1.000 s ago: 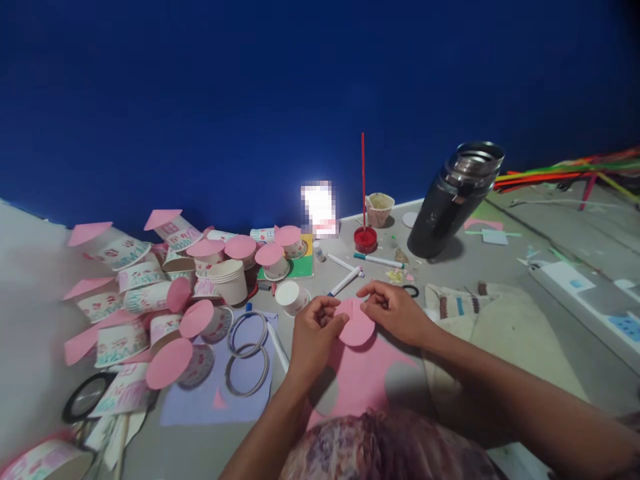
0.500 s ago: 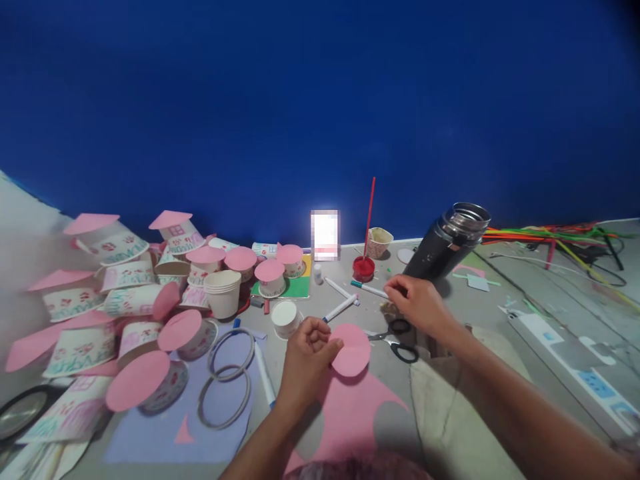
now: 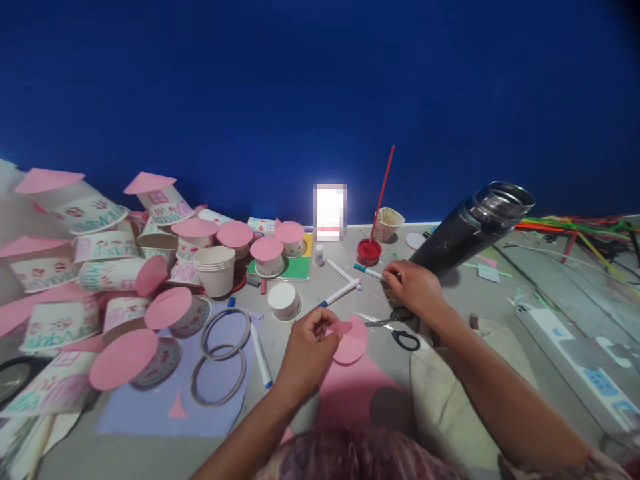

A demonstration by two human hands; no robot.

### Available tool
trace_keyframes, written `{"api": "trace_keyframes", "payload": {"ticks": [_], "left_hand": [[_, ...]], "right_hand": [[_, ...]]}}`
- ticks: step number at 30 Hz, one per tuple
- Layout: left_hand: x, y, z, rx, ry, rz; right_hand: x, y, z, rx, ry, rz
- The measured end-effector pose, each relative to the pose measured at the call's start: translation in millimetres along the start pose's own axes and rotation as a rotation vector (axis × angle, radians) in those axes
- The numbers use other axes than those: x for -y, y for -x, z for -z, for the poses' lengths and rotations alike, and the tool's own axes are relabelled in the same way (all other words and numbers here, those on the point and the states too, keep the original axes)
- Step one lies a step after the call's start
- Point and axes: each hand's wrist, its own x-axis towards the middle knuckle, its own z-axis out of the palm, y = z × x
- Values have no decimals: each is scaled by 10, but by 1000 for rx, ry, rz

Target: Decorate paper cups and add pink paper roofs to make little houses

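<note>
My left hand (image 3: 310,340) pinches the upper left of a pink paper disc (image 3: 350,343), where a notch and a raised flap show at the top edge. Beneath it lies a larger sheet of pink paper (image 3: 345,397) with rounded cut-outs. My right hand (image 3: 415,287) has its fingers closed together by the end of a marker with a teal cap (image 3: 369,271); what they grip, if anything, is hidden. Black-handled scissors (image 3: 400,333) lie between the hands, blades toward the disc. A white marker (image 3: 343,291) rests just beyond my left hand.
Decorated paper cups with pink paper roofs (image 3: 125,360) crowd the left. Two grey rings (image 3: 220,377) lie on purple paper (image 3: 150,420). A dark open flask (image 3: 460,233) leans at the right, near a red dish (image 3: 369,252) and a power strip (image 3: 575,360).
The view has shifted, so things on the table sit higher in the picture. The disc's top edge now shows a notch and a lifted flap. My right hand stays by the teal-capped marker.
</note>
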Motion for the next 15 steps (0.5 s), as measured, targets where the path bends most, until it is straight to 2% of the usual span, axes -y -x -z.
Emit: {"api": "trace_keyframes", "payload": {"ticks": [3, 8, 11, 15], "left_hand": [[36, -6, 14, 38, -81, -9], [70, -26, 71, 87, -82, -69], [64, -29, 89, 90, -80, -44], [44, 4, 56, 136, -117, -15]], "right_hand": [[-78, 24, 85, 6, -44, -28], [-267, 221, 399, 8, -78, -8], [-544, 437, 540, 43, -32, -23], [-967, 733, 544, 6, 111, -198]]}}
